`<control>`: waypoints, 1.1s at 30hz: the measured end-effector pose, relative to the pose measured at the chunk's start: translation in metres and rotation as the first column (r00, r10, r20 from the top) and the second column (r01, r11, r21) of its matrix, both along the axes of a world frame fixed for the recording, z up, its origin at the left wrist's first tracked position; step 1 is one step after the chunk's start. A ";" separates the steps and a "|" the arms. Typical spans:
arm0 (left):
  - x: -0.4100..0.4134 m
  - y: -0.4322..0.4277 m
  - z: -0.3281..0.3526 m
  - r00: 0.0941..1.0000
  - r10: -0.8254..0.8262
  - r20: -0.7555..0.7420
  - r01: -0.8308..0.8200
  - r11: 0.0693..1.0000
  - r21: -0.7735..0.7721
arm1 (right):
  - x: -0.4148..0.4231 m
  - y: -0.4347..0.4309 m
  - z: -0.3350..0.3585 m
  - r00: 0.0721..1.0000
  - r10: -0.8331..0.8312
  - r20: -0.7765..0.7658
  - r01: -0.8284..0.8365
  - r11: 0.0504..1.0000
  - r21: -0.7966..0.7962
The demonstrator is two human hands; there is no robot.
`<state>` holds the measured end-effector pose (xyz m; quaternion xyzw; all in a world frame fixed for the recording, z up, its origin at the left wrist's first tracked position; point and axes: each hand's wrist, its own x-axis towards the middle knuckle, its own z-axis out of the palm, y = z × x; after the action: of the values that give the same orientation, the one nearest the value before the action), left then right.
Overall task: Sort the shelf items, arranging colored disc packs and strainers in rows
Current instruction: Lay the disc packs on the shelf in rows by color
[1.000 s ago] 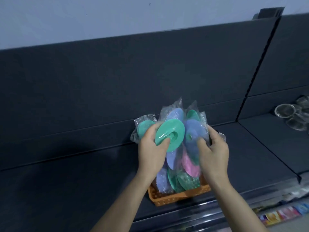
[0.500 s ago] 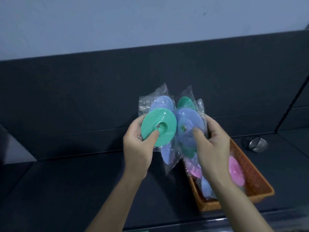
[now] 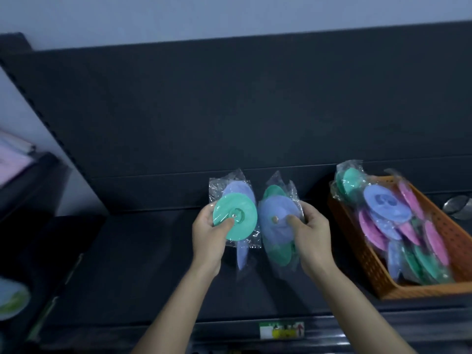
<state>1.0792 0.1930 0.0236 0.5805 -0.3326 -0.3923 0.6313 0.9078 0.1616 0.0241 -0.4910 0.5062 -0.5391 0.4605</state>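
We are gripping a green-fronted disc pack (image 3: pixel 235 217) in our left hand (image 3: pixel 212 233) and a blue-fronted disc pack (image 3: pixel 277 221) in our right hand (image 3: pixel 310 233), side by side above the shelf (image 3: pixel 143 264), the 2 hanging lengthwise downward. Open shelf room is lying below and leftward, and the orange basket (image 3: pixel 357 241) is sitting rightward, nearer our right hand.

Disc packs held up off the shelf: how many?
2: a green-fronted pack in the left hand, a blue-fronted pack in the right hand. Another may hide behind the right one.
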 end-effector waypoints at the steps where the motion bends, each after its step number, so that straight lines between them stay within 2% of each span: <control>1: 0.009 0.002 -0.006 1.000 0.001 0.003 -0.001 1.000 0.021 | 0.005 0.001 -0.005 1.000 0.000 -0.020 -0.001 1.000 -0.001; 4: 0.038 0.007 -0.024 1.000 0.008 0.015 -0.009 0.996 0.088 | 0.019 0.007 -0.019 0.991 -0.011 -0.137 0.007 0.999 -0.031; 7: 0.064 0.011 -0.039 0.995 -0.017 0.094 0.002 0.988 0.158 | 0.030 0.014 -0.025 0.957 -0.006 -0.289 -0.023 0.995 -0.098; 13: 0.096 0.020 -0.064 0.933 -0.195 0.302 0.097 0.946 0.309 | 0.053 0.030 -0.032 0.786 0.082 -0.612 -0.266 0.939 -0.215; 15: 0.105 0.020 -0.069 0.878 -0.247 0.410 0.089 0.926 0.368 | 0.060 0.036 -0.037 0.657 0.144 -0.740 -0.412 0.891 -0.193; 17: 0.111 0.020 -0.070 0.831 -0.276 0.482 0.059 0.907 0.417 | 0.066 0.041 -0.043 0.474 0.144 -0.868 -0.535 0.831 -0.154; 19: 0.114 0.020 -0.068 0.832 -0.263 0.489 0.022 0.896 0.444 | 0.068 0.046 -0.052 0.339 0.075 -0.938 -0.600 0.785 -0.155; 22: 0.118 0.020 -0.065 0.803 -0.207 0.559 -0.085 0.889 0.451 | 0.063 0.044 -0.066 0.132 -0.041 -0.990 -0.624 0.773 -0.115; 24: 0.119 0.020 -0.063 0.832 -0.138 0.537 -0.117 0.903 0.414 | 0.054 0.038 -0.073 0.021 0.077 -0.997 -0.628 0.777 0.047; 26: 0.120 0.020 -0.063 0.833 -0.078 0.548 -0.140 0.928 0.345 | 0.042 0.027 -0.076 -0.037 0.258 -0.965 -0.605 0.763 0.227; 28: 0.120 0.021 -0.061 0.812 -0.038 0.583 -0.154 0.949 0.276 | 0.036 0.019 -0.075 -0.030 0.293 -0.956 -0.627 0.739 0.246; 29: 0.119 0.021 -0.060 0.805 -0.019 0.593 -0.154 0.959 0.240 | 0.034 0.016 -0.073 0.020 0.317 -0.948 -0.643 0.731 0.230; 31: 0.115 0.024 -0.055 0.776 0.011 0.630 -0.138 0.979 0.153 | 0.030 0.011 -0.069 0.194 0.381 -0.904 -0.650 0.740 0.172; 33: 0.108 0.026 -0.048 0.723 0.010 0.691 -0.071 0.996 0.059 | 0.025 0.007 -0.066 0.402 0.348 -0.847 -0.586 0.808 0.054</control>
<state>1.1874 0.2188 -0.0248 0.7171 -0.5142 -0.1478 0.4467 0.9328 0.1689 -0.0422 -0.8602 0.4275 -0.1507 0.2337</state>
